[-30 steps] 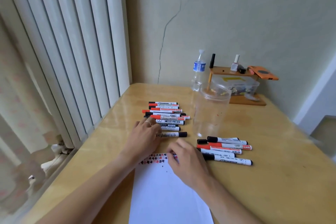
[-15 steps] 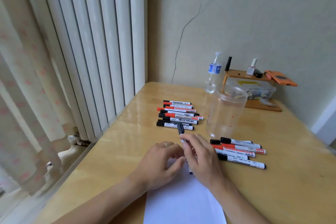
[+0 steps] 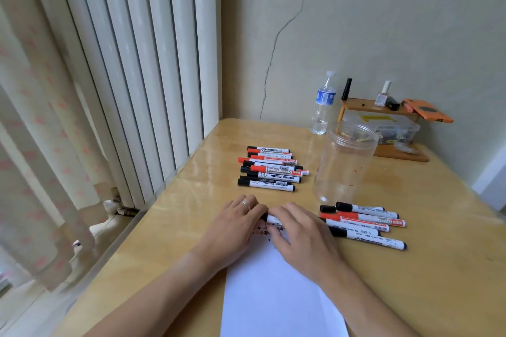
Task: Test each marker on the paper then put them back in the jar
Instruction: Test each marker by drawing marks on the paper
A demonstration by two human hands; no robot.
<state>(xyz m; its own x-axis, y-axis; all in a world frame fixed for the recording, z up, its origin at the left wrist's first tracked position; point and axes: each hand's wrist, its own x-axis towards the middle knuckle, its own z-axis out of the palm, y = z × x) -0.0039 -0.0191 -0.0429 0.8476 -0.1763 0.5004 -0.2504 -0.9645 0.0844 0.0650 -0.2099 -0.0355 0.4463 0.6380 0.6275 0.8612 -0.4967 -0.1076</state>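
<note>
Clearly mid-task: the jar (image 3: 345,161) stands empty, with markers in two groups on the bench (image 3: 438,268). Both hands' fingers (image 3: 257,206) clamp one marker (image 3: 271,218) above the paper (image 3: 273,295), already dotted with test marks.

I see a clear plastic water bottle w/ blue label (image 3: 323,107) at the wall, beside a small wooden shelf (image 3: 377,110) w/ a pale nail-polish bottle (image 3: 382,96) and an orange flat case (image 3: 428,113) on top.
</note>
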